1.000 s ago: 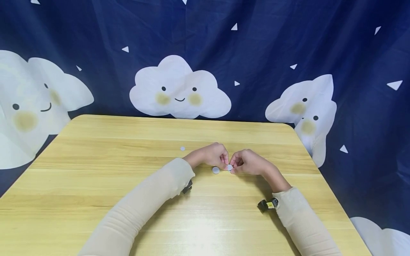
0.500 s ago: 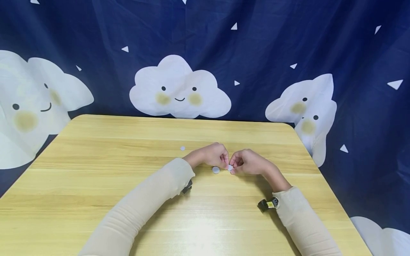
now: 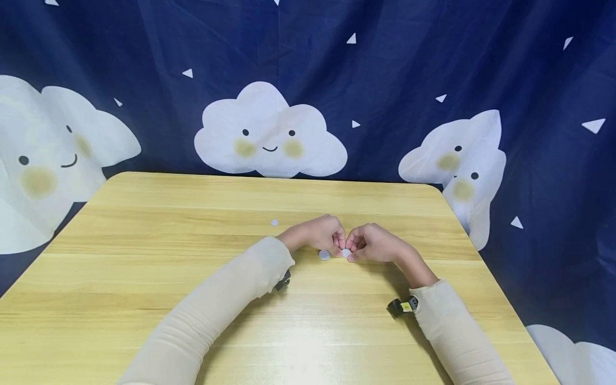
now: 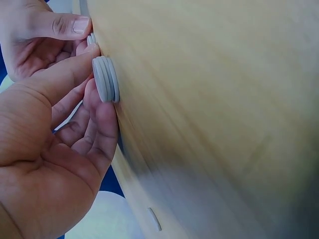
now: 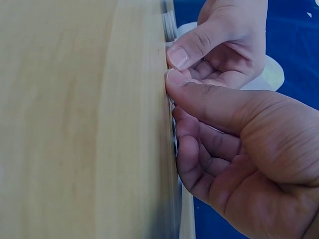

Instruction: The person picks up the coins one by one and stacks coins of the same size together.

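Both hands meet over the table, right of the middle in the head view. My left hand point(image 3: 326, 232) and my right hand point(image 3: 372, 243) pinch a small stack of silver coins point(image 3: 346, 253) from either side, fingers curled and thumbs toward me. Those coins point(image 4: 90, 39) peek out between the thumbs in the left wrist view; the fingers mostly hide them in the right wrist view. Just left of them, close by my left thumb, a stack of larger coins point(image 3: 324, 255) stands on the tabletop. The left wrist view shows this larger stack point(image 4: 102, 79) several coins high.
A lone coin point(image 3: 274, 223) lies farther back, left of the left hand. The wooden table point(image 3: 240, 331) ends at a rounded far edge, with a blue cloud-print curtain point(image 3: 385, 69) behind. Each wrist carries a small black camera point(image 3: 395, 308).
Both hands keep their place at the small coin stack; the fingertips shift only slightly around it. The larger stack and the lone coin have not moved.
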`<state>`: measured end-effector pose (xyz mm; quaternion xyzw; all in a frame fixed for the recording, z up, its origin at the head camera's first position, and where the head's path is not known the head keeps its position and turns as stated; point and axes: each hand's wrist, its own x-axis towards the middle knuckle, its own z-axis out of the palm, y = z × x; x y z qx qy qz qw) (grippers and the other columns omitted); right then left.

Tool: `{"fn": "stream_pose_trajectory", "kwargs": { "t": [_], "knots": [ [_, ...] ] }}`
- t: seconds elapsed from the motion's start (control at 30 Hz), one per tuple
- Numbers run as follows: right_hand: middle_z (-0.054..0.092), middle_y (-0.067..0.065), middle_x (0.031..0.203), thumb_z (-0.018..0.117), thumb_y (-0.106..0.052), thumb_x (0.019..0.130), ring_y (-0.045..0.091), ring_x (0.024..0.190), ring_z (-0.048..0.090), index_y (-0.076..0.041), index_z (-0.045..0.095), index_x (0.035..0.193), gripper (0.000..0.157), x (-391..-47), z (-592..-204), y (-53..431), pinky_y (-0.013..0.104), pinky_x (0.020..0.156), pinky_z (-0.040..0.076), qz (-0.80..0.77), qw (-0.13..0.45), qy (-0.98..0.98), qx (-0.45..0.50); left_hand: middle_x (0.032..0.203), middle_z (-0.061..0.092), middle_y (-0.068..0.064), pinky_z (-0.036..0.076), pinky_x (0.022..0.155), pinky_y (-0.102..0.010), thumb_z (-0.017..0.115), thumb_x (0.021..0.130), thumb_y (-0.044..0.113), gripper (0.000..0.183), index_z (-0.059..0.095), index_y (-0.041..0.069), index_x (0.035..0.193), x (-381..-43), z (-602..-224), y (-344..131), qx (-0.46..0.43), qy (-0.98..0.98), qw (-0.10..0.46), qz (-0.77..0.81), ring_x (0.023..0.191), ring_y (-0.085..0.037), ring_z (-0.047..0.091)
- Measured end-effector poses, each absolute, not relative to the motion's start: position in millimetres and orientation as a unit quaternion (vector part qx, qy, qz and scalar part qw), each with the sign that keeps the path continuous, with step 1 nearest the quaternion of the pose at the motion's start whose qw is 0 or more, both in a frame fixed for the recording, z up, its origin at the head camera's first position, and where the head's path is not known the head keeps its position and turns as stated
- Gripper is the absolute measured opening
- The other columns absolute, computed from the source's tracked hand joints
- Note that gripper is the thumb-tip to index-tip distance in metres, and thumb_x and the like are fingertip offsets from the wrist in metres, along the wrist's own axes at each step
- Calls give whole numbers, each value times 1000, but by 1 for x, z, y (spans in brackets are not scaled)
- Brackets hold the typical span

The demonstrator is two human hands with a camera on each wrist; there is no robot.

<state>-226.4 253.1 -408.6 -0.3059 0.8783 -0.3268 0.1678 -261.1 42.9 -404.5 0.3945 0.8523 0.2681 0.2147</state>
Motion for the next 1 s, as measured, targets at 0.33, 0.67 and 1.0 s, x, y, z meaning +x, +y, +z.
{"fn": "stream_pose_trajectory", "kwargs": {
  "t": [0.33, 0.67, 1.0],
  "knots": [
    [66, -2, 80, 86, -8, 82, 12, 76, 62, -5, 71, 93, 19, -229, -409, 255, 26, 71, 55, -319, 165, 879, -313, 80, 70, 3, 52, 71, -18, 84, 85, 11, 10, 75, 8, 88, -261, -405, 44, 391, 853, 214, 270, 75, -8, 62],
    [65, -3, 80, 86, -9, 82, 12, 76, 62, -6, 70, 93, 20, -229, -410, 254, 26, 71, 55, -314, 161, 880, -317, 80, 70, 3, 53, 71, -18, 85, 85, 11, 10, 75, 8, 87, -263, -408, 44, 396, 852, 212, 269, 74, -8, 63],
    [65, -1, 81, 85, -9, 83, 13, 77, 61, -5, 70, 93, 19, -228, -410, 254, 26, 72, 54, -325, 167, 875, -318, 81, 70, 3, 52, 72, -18, 85, 85, 12, 10, 76, 8, 88, -262, -407, 44, 391, 856, 212, 265, 76, -8, 62]
  ]
}}
